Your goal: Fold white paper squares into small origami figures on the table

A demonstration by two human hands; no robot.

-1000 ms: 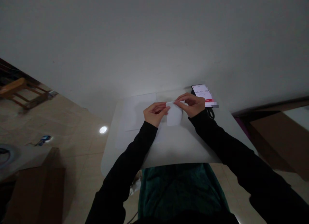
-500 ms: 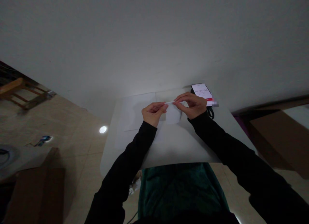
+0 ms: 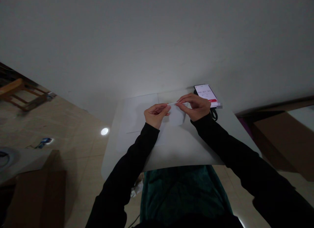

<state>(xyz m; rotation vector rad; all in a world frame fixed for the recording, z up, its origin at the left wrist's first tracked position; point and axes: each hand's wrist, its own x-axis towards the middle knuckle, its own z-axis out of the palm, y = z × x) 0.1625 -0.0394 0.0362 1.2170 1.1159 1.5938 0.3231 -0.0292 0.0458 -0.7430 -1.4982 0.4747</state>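
Note:
My left hand (image 3: 156, 115) and my right hand (image 3: 195, 107) hold a thin folded edge of white paper (image 3: 173, 103) between their fingertips, pinching it from either side. A white paper piece (image 3: 177, 117) hangs from that edge just above the table, and its lower part is faint against the white sheets. Under my left hand lies a sheet of white paper (image 3: 138, 113). Just beyond my right hand is a black smartphone (image 3: 205, 93), its screen lit with timer digits.
The white table (image 3: 186, 152) ends close to my dark green lap. A black cable (image 3: 214, 114) lies by the phone. A tiled floor lies left of the table, with a wooden chair (image 3: 17, 90) far left and brown cardboard (image 3: 36, 198) lower left.
Both hands have shifted slightly apart along the paper edge. The paper piece beneath them looks a little shorter and flatter. The view has tilted slightly.

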